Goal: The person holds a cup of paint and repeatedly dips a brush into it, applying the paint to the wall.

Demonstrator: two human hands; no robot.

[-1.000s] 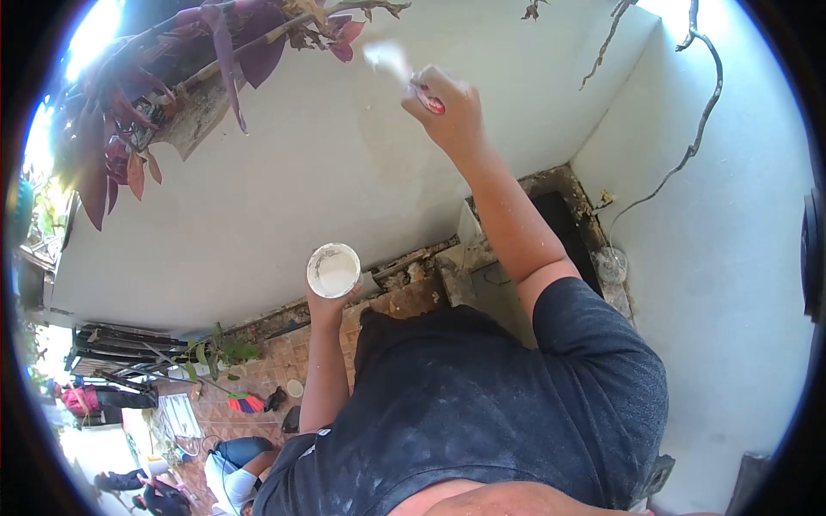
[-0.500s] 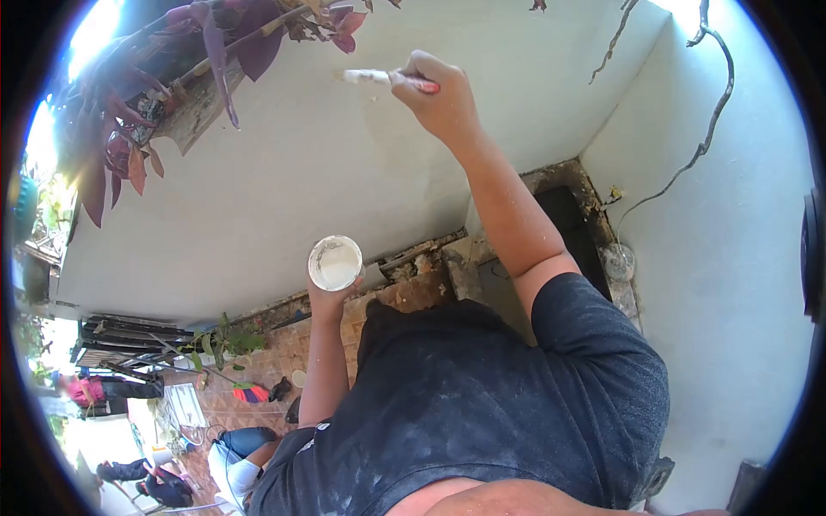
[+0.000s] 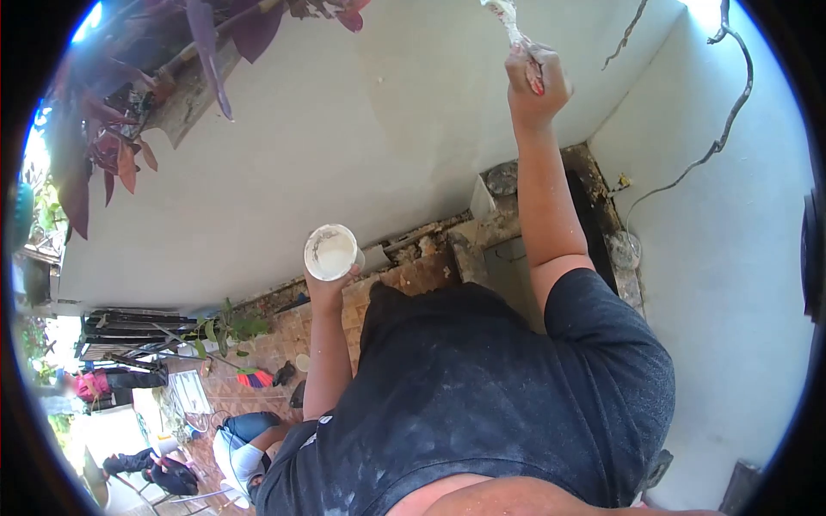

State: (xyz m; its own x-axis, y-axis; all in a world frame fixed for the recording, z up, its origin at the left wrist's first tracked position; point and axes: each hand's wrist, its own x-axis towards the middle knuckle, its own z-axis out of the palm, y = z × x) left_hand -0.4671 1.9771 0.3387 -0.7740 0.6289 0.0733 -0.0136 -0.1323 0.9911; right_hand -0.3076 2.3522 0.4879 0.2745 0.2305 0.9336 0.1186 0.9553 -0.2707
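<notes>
Wall [image 3: 361,146], white, fills the upper field and meets a side wall [image 3: 723,258] at the right corner; purple leaves [image 3: 112,129] overhang its left edge. Right hand [image 3: 535,82], fingers clamped on a paintbrush [image 3: 514,30], is raised against the wall's top. Left hand [image 3: 331,291], fingers wrapped beneath a paint cup [image 3: 330,252], is lower down, in open space.

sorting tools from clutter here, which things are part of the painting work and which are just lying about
In use:
paintbrush in the right hand
cup of white paint in the left hand
white wall at the brush tip

Lying about:
purple-leaved plant
bare vine
clear jar
colourful broom and dark shoe on the floor tiles
</notes>
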